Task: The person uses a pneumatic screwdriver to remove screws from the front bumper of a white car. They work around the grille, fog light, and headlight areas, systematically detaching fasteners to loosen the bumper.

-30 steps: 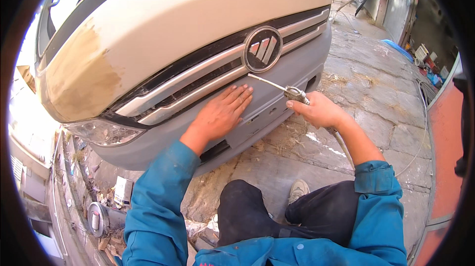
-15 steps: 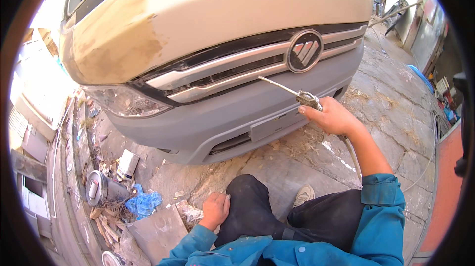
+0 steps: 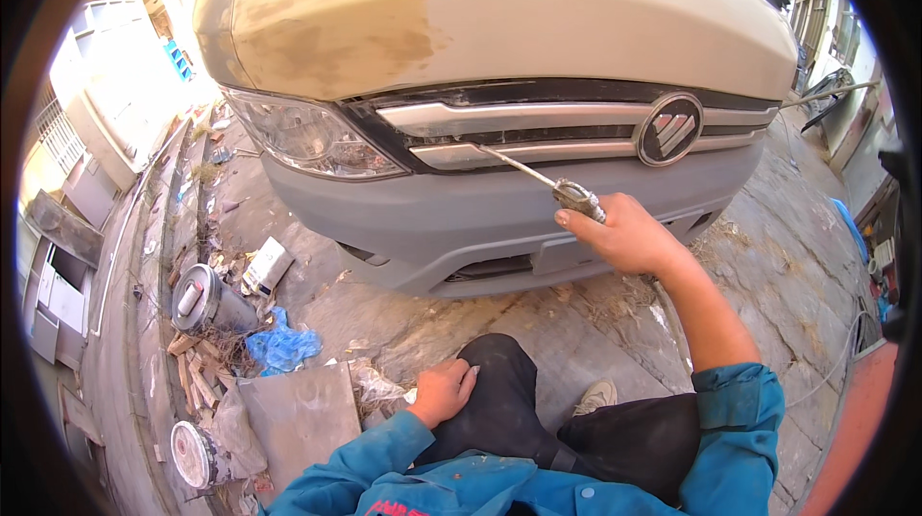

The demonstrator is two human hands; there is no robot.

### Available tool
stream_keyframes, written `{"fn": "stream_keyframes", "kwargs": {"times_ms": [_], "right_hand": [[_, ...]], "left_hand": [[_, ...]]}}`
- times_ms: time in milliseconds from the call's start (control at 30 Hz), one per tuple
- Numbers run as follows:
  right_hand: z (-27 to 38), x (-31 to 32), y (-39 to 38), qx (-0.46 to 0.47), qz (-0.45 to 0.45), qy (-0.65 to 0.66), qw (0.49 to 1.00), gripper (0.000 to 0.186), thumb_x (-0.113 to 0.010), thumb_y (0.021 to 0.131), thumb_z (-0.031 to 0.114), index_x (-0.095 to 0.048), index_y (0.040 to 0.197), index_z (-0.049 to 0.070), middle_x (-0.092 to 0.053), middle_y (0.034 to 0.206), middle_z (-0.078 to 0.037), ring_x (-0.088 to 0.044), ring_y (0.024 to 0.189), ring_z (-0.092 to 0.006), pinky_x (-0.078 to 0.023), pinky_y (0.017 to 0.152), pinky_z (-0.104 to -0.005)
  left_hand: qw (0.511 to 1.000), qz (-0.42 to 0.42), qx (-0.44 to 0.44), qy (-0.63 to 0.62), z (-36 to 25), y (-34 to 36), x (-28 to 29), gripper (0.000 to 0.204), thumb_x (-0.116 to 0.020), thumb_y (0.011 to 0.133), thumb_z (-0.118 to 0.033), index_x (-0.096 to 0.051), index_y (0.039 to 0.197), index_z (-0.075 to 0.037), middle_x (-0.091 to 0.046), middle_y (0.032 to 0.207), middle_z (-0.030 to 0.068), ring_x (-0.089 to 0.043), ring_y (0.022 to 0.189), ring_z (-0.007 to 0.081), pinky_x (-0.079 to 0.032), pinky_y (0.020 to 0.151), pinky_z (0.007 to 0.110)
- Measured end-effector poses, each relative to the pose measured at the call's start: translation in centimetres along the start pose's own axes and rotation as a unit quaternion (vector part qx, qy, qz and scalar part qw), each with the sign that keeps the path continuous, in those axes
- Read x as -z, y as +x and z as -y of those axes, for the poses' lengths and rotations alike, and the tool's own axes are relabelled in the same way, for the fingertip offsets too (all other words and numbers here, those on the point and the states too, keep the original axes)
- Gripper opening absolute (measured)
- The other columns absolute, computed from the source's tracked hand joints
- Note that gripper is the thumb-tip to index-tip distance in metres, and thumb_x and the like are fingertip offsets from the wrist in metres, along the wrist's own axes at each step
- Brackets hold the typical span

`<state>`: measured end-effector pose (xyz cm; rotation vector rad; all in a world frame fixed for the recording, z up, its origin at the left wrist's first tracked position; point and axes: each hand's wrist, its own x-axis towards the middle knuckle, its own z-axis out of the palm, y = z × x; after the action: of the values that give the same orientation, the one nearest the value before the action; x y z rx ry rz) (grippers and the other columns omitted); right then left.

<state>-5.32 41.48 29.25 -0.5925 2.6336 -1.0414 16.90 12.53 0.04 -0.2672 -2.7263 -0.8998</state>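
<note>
Right hand (image 3: 629, 236): fingers wrapped firmly around the grip of a metal blow gun (image 3: 579, 199), with the thumb along its near side. The gun is held in front of the vehicle (image 3: 595, 22), its thin nozzle pointing left and away from the person. The tip lies over the lower silver strip of the grille (image 3: 538, 150), left of the round emblem (image 3: 669, 130); contact cannot be determined.

Left hand (image 3: 445, 391): fingers loosely curled, resting on the left knee of the dark trousers (image 3: 495, 401). Whether anything lies under the palm cannot be told.

Vehicle front: grey bumper (image 3: 461, 214) below the grille, clear headlamp (image 3: 305, 139) at its left end, tan patch (image 3: 336, 22) on the panel above.

Ground, near left: dark bucket (image 3: 219, 310), white carton (image 3: 267, 266) just beside it, crumpled blue plastic (image 3: 283, 345) and a flat board (image 3: 305, 410).
</note>
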Motion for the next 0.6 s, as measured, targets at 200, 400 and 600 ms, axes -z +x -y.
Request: {"fn": "stream_keyframes", "kwargs": {"times_ms": [200, 400, 600], "right_hand": [[1.1, -1.4, 1.4, 0.049, 0.041, -0.039, 0.997, 0.059, -0.07, 0.108, 0.059, -0.08, 0.112, 0.001, -0.073, 0.082, -0.026, -0.065, 0.077, -0.0418, -0.056, 0.08, -0.0518], [0.4, -2.5, 2.3, 0.037, 0.042, -0.057, 0.997, 0.059, -0.07, 0.108, 0.059, -0.082, 0.114, 0.002, -0.076, 0.087, -0.029, -0.071, 0.085, -0.0487, -0.057, 0.083, -0.0533], [0.3, -2.8, 1.8, 0.034, 0.037, -0.042, 0.998, 0.058, -0.07, 0.108, 0.058, -0.082, 0.115, 0.002, -0.075, 0.084, -0.027, -0.068, 0.081, -0.0493, -0.057, 0.082, -0.053]], "left_hand": [[1.0, 0.021, 0.014, 0.014, -0.2, 0.3, -0.5, 0.027, -0.075, 0.107, -0.03, -0.068, 0.092, -0.008, -0.073, 0.083, 0.0192, -0.073, 0.077, 0.0439, -0.057, 0.068, 0.055], [0.999, 0.032, 0.019, 0.022, 0.0, 0.7, -0.5, 0.028, -0.075, 0.107, -0.03, -0.067, 0.093, -0.008, -0.073, 0.084, 0.0192, -0.073, 0.079, 0.0444, -0.057, 0.068, 0.055], [0.999, 0.042, 0.025, 0.007, -0.2, 0.8, -0.7, 0.029, -0.072, 0.107, -0.029, -0.064, 0.092, -0.006, -0.073, 0.087, 0.0183, -0.073, 0.082, 0.0451, -0.057, 0.071, 0.057]]}}
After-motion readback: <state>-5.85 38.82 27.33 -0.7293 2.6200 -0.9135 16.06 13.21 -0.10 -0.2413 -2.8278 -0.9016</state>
